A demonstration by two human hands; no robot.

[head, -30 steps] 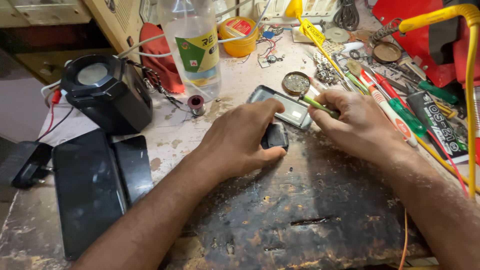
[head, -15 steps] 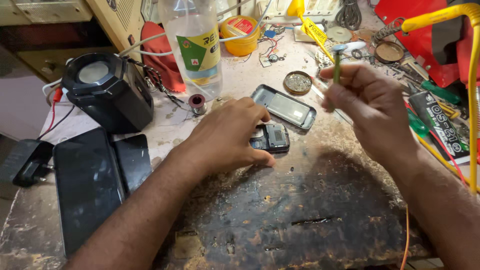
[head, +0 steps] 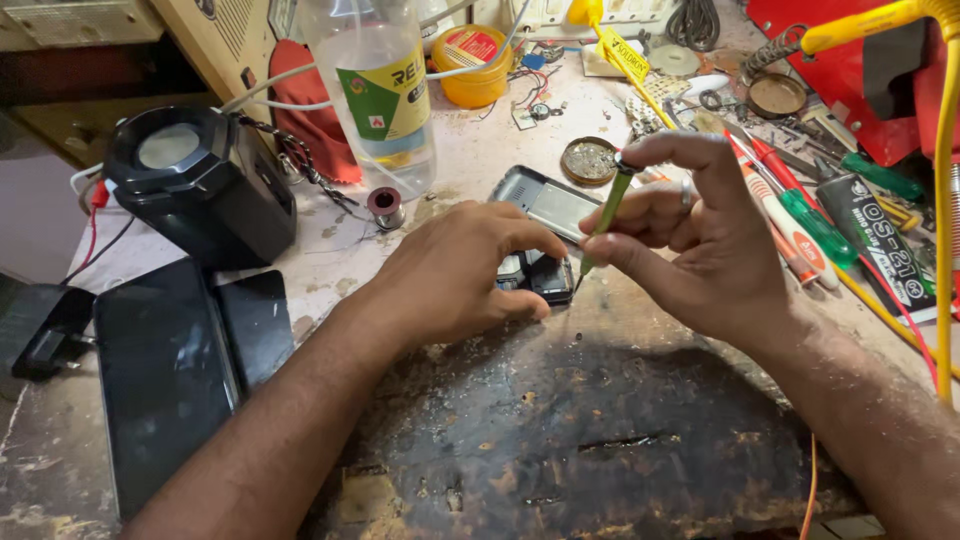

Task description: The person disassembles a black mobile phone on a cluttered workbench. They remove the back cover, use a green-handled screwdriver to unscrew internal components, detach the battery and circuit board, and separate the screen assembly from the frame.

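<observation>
Left hand: the left hand (head: 455, 275) lies palm down on the surface (head: 600, 440), fingers (head: 520, 235) curled over a small dark phone part (head: 540, 275) and pinning it in place.
Right hand: the right hand (head: 700, 240) hovers just right of it, thumb and 2 fingers pinching a green screwdriver (head: 605, 215) near upright, and there's a ring on 1 finger.
Screwdriver: its tip points down at the right edge of the dark part; whether it touches, I cannot tell.
Phone part: it sits mid-surface, half hidden under the left fingertips, right at the edge of the scorched dark patch.
Grey phone shell: a grey phone shell (head: 545, 200) lies tilted just behind the part, touching or nearly touching it.
Round tin: a small round tin (head: 588, 160) sits just behind the shell.
Bottle: a clear plastic bottle (head: 385, 90) stands upright at the back, with a small solder spool (head: 385, 207) at its foot.
Left side: a black round-topped lamp unit (head: 195, 180) sits back left, and 2 flat black slabs (head: 165, 370) lie side by side in front of it.
Right side: a heap of red- and green-handled tools (head: 800, 205) lies near the right hand, and a yellow cable (head: 945, 200) runs down the right edge.
Back: an orange tub (head: 475, 60) stands beside the bottle.
</observation>
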